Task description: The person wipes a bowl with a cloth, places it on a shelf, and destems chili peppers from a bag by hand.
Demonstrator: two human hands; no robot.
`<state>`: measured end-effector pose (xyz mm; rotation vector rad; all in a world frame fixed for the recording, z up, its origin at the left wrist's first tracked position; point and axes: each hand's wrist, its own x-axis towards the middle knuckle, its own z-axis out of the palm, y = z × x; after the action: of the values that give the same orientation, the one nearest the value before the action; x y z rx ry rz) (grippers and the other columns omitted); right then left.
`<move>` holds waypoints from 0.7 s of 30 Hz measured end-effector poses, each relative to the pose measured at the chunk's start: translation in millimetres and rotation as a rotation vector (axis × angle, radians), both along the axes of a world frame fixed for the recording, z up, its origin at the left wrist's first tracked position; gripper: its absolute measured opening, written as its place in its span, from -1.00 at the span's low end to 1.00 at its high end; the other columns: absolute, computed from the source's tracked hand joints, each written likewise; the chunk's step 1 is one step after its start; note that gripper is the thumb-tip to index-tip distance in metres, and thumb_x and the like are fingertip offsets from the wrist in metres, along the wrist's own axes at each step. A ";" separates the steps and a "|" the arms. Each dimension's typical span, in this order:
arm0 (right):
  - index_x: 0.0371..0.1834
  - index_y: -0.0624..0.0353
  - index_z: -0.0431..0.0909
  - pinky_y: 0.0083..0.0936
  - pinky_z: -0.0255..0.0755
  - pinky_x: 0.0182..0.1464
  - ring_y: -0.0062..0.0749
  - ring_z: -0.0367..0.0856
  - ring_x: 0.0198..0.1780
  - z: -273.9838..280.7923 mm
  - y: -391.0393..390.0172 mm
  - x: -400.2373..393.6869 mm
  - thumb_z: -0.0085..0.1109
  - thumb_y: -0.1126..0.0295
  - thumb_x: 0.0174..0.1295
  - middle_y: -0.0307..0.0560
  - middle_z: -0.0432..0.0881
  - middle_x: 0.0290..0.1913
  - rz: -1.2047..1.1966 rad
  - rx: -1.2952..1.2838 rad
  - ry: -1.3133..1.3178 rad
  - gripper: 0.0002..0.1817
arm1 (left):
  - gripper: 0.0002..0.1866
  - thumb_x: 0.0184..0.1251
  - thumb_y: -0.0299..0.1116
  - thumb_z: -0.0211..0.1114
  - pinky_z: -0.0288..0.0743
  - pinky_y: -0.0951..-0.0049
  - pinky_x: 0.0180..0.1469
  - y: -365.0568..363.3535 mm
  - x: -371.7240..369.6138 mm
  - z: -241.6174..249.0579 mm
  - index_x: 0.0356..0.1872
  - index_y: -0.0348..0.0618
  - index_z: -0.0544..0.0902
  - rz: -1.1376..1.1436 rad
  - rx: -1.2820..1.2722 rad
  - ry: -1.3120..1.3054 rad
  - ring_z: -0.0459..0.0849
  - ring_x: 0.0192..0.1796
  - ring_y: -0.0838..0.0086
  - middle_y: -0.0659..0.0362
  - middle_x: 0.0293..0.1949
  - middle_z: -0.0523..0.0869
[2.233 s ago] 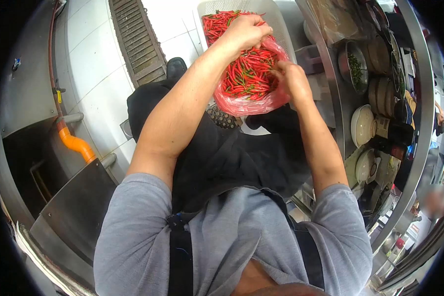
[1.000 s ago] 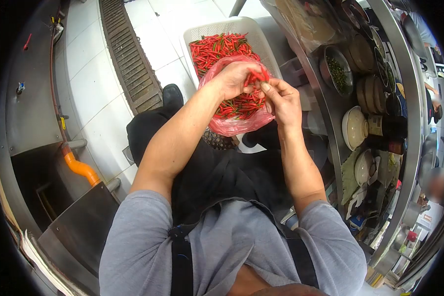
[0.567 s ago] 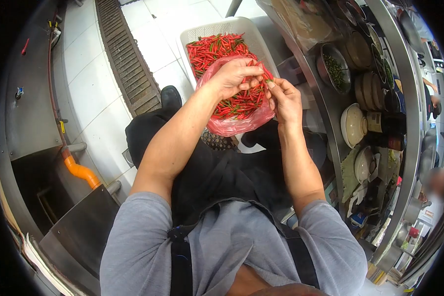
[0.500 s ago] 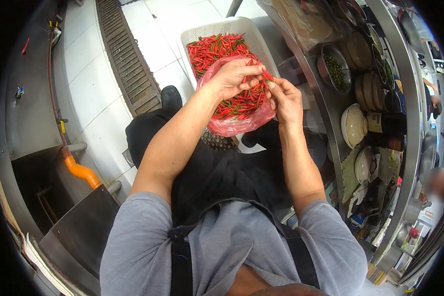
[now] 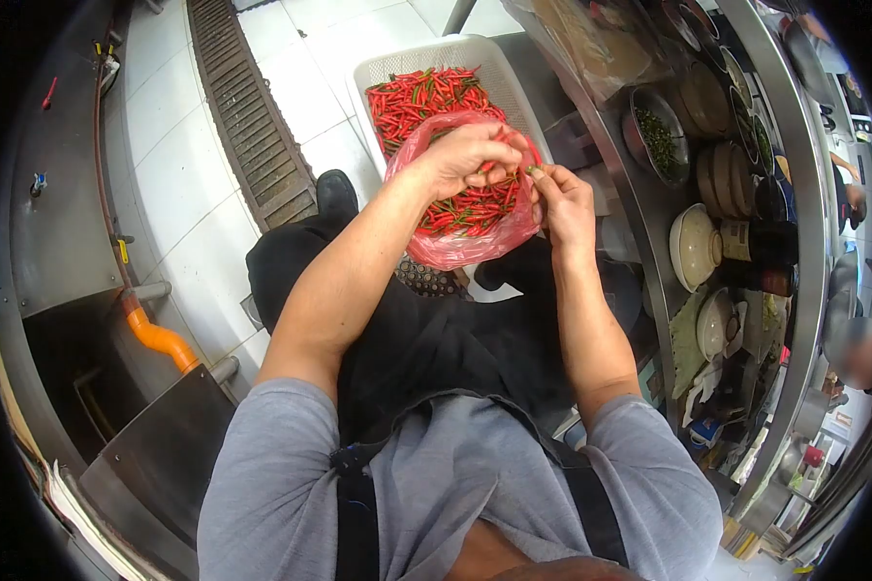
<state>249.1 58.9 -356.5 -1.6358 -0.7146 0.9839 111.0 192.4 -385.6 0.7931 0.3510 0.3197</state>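
Right above the pink bag [image 5: 460,254], cupping a few red chillies [image 5: 487,169] in the curled left hand [image 5: 465,158], pinching a green stem end [image 5: 530,169] between thumb and finger of the right hand [image 5: 565,198]! Seeing a heap of chillies [image 5: 470,213] inside the bag, another pile [image 5: 426,100] beyond it in the white basket [image 5: 513,85]; spotting a floor grate [image 5: 247,111] left of the bag, a bowl of chopped greens [image 5: 681,163] to its right.

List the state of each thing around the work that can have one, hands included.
Pink plastic bag: open, red chilies inside.
White basket: uncovered, loose chilies in it, near end hidden behind the bag.
Left hand: fingers curled around some chilies.
Right hand: fingertips pinched at one chili's green end.
Metal bowl: uncovered, small green pieces inside.
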 end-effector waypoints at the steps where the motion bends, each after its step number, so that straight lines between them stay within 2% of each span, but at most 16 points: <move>1: -0.26 0.28 0.65 -0.69 0.19 -0.62 -0.71 0.37 -0.68 -3.9 -1.7 3.7 0.16 0.39 0.34 -0.33 0.52 -0.61 0.030 -0.058 -0.071 -0.83 | -0.84 0.34 -0.40 0.28 0.22 0.75 -0.59 0.3 1.6 -3.1 -0.13 -0.18 0.60 -0.075 0.068 -0.030 0.50 -0.53 0.73 0.26 -0.43 0.60; 3: -0.24 0.28 0.68 -0.68 0.20 -0.60 -0.71 0.41 -0.65 -7.3 -4.3 1.0 0.18 0.38 0.32 -0.31 0.55 -0.60 0.047 -0.102 -0.146 -0.82 | -0.87 0.35 -0.38 0.29 0.24 0.77 -0.58 -3.8 7.4 -6.4 -0.17 -0.16 0.61 -0.076 0.059 -0.019 0.49 -0.53 0.74 0.27 -0.43 0.60; 5: -0.18 0.29 0.70 -0.67 0.24 -0.55 -0.67 0.47 -0.59 -11.5 -6.9 -2.6 0.20 0.39 0.31 -0.29 0.59 -0.56 0.107 -0.086 -0.299 -0.81 | -0.89 0.36 -0.35 0.30 0.25 0.78 -0.57 -5.7 13.1 -10.6 -0.22 -0.14 0.62 0.026 0.030 0.083 0.50 -0.52 0.75 0.30 -0.43 0.61; 6: -0.13 0.29 0.69 -0.61 0.34 -0.46 -0.62 0.54 -0.51 -10.2 -9.5 -3.5 0.23 0.38 0.29 -0.22 0.64 -0.53 0.161 -0.081 -0.375 -0.79 | -0.89 0.36 -0.35 0.30 0.25 0.78 -0.57 -5.4 13.0 -10.1 -0.22 -0.14 0.62 0.026 0.033 0.083 0.50 -0.52 0.75 0.30 -0.43 0.61; 9: -0.12 0.30 0.69 -0.56 0.43 -0.37 -0.60 0.58 -0.45 -5.7 -13.8 -14.9 0.24 0.38 0.29 -0.14 0.67 -0.50 0.292 0.002 -0.494 -0.78 | -0.89 0.37 -0.31 0.31 0.29 0.77 -0.53 -2.8 13.6 -10.6 -0.26 -0.10 0.62 0.026 0.037 0.143 0.52 -0.49 0.75 0.33 -0.43 0.61; 10: -0.11 0.28 0.68 -0.53 0.46 -0.32 -0.59 0.60 -0.42 -0.2 -14.5 -17.3 0.24 0.38 0.28 -0.08 0.68 -0.48 0.311 -0.019 -0.485 -0.79 | -0.88 0.37 -0.29 0.30 0.29 0.75 -0.53 -0.4 15.7 -14.0 -0.26 -0.10 0.62 0.036 0.072 0.190 0.52 -0.49 0.73 0.33 -0.43 0.61; 12: -0.11 0.30 0.68 -0.54 0.46 -0.33 -0.58 0.60 -0.42 -10.7 -17.3 -9.4 0.25 0.39 0.28 -0.10 0.68 -0.48 0.269 -0.033 -0.444 -0.78 | -0.84 0.37 -0.25 0.27 0.30 0.69 -0.51 11.7 16.1 -10.7 -0.23 -0.10 0.62 0.032 0.225 0.303 0.53 -0.47 0.70 0.32 -0.43 0.61; 13: -0.12 0.31 0.68 -0.55 0.46 -0.33 -0.57 0.61 -0.42 -14.6 -19.4 -5.5 0.25 0.39 0.28 -0.11 0.69 -0.48 0.227 -0.050 -0.402 -0.78 | -0.84 0.34 -0.28 0.25 0.28 0.66 -0.51 18.0 22.3 -9.2 -0.22 -0.14 0.61 0.098 0.224 0.344 0.52 -0.45 0.68 0.29 -0.40 0.62; 15: -0.12 0.32 0.68 -0.56 0.45 -0.37 -0.59 0.59 -0.45 -12.8 -27.9 -1.5 0.25 0.38 0.28 -0.13 0.68 -0.49 0.199 -0.041 -0.356 -0.77 | -0.77 0.30 -0.32 0.24 0.45 0.58 -0.38 41.7 36.4 -3.9 -0.11 -0.21 0.62 0.224 0.418 0.436 0.61 -0.34 0.56 0.18 -0.32 0.68; 17: -0.12 0.33 0.67 -0.58 0.44 -0.40 -0.60 0.58 -0.48 -7.7 -39.7 1.0 0.25 0.38 0.28 -0.16 0.67 -0.50 0.164 -0.034 -0.319 -0.77 | -0.61 0.22 -0.28 0.26 0.57 0.36 -0.14 76.6 58.6 -29.3 0.03 -0.29 0.59 0.477 0.883 0.473 0.69 -0.14 0.25 -0.04 -0.14 0.71; 19: -0.14 0.34 0.66 -0.66 0.28 -0.56 -0.68 0.44 -0.62 0.9 -54.6 6.2 0.22 0.38 0.32 -0.24 0.60 -0.51 0.153 -0.089 -0.275 -0.78 | -0.42 0.15 -0.18 0.25 0.47 0.19 0.22 95.8 57.3 -19.8 0.19 -0.27 0.50 0.408 1.097 0.731 0.61 0.13 -0.05 -0.24 -0.06 0.66; 21: -0.15 0.33 0.66 -0.68 0.30 -0.56 -0.68 0.46 -0.61 14.5 -66.0 20.8 0.23 0.39 0.31 -0.22 0.61 -0.51 0.123 -0.087 -0.329 -0.79 | -0.41 0.16 -0.22 0.23 0.42 0.16 0.29 97.1 60.7 -27.3 0.24 -0.26 0.47 0.483 1.210 0.938 0.56 0.21 0.00 -0.20 0.08 0.62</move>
<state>269.9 -7.2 -342.0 -1.8714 -1.0148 0.8490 171.7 289.5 -412.9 2.0585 1.3026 0.6129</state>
